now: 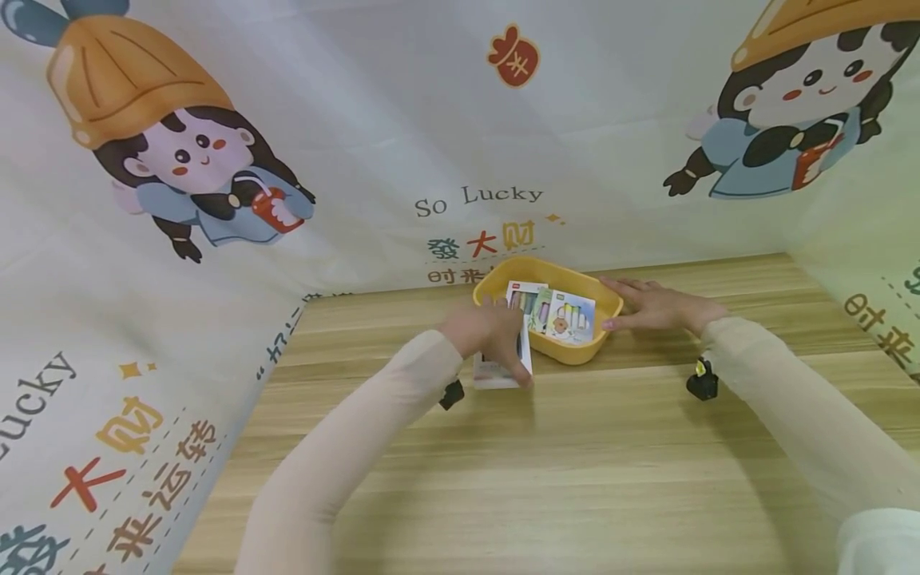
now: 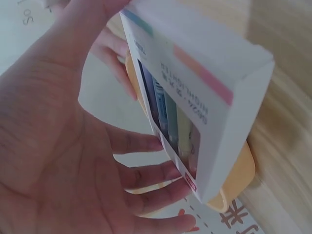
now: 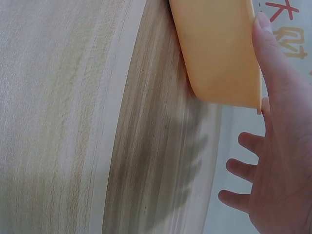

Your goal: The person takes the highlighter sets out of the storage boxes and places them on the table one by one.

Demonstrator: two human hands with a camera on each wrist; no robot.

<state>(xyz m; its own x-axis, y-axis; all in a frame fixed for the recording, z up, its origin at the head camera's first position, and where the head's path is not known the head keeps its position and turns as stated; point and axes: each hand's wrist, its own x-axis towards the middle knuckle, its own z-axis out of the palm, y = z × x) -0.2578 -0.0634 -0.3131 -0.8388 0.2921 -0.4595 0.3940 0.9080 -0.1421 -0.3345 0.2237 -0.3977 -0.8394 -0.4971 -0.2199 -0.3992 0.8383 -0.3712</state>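
My left hand (image 1: pixel 496 331) holds a white highlighter box (image 2: pixel 209 87), with the thumb at one edge and fingertips against the other. Coloured highlighters show through its window in the left wrist view. The box is beside the front left of a yellow plastic basket (image 1: pixel 575 354). Inside the basket lie a white box of coloured sticks (image 1: pixel 575 315) with a flower picture and another small white box (image 1: pixel 527 287), partly hidden by my left hand. At the basket's right end, my right hand (image 1: pixel 657 307) touches the rim with thumb and fingers spread.
The basket stands on a wood-grain table (image 1: pixel 575 463), near its back edge. A printed white cloth (image 1: pixel 374 120) with cartoon figures rises behind and at both sides. Small black devices (image 1: pixel 702 382) are worn at my wrists.
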